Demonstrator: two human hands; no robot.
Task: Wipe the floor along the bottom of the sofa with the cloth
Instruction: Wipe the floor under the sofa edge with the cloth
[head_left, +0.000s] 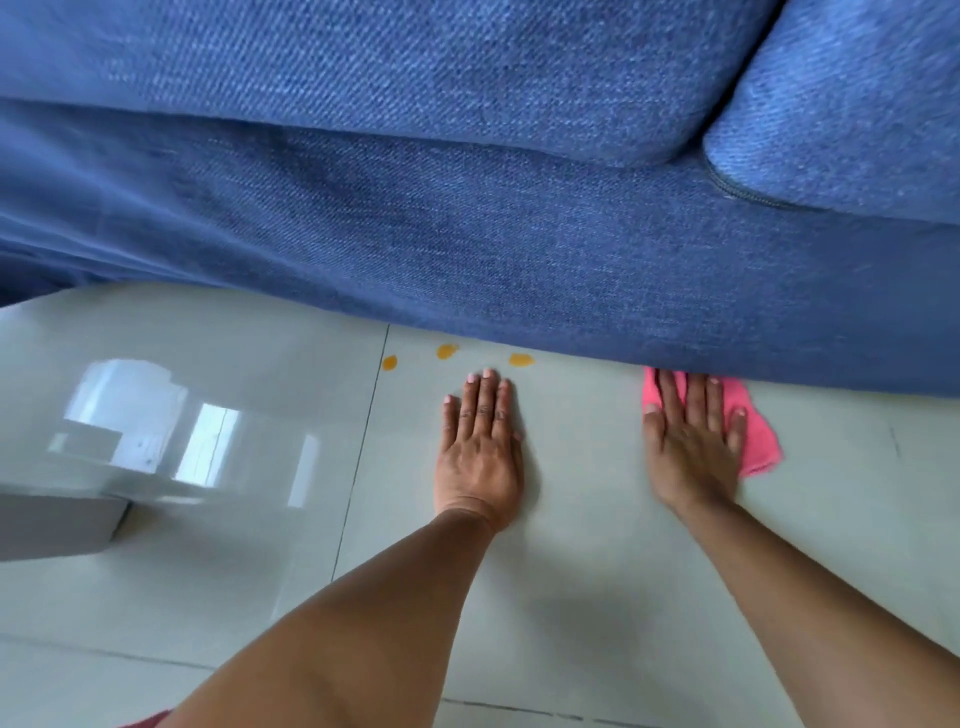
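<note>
A person's right hand (693, 441), fingers spread, presses a pink cloth (756, 431) flat on the glossy tile floor (597, 597) against the blue sofa (519, 249) base; left hand (480, 447) rests flat, near 3 orange spots (447, 352).

Both forearms are bare, without sleeves; pale nails on the fingertips (489, 372).

A pink cloth (756, 431) lies flat on the glossy pale floor (571, 597), touching the blue sofa's (467, 249) bottom edge, right.
</note>
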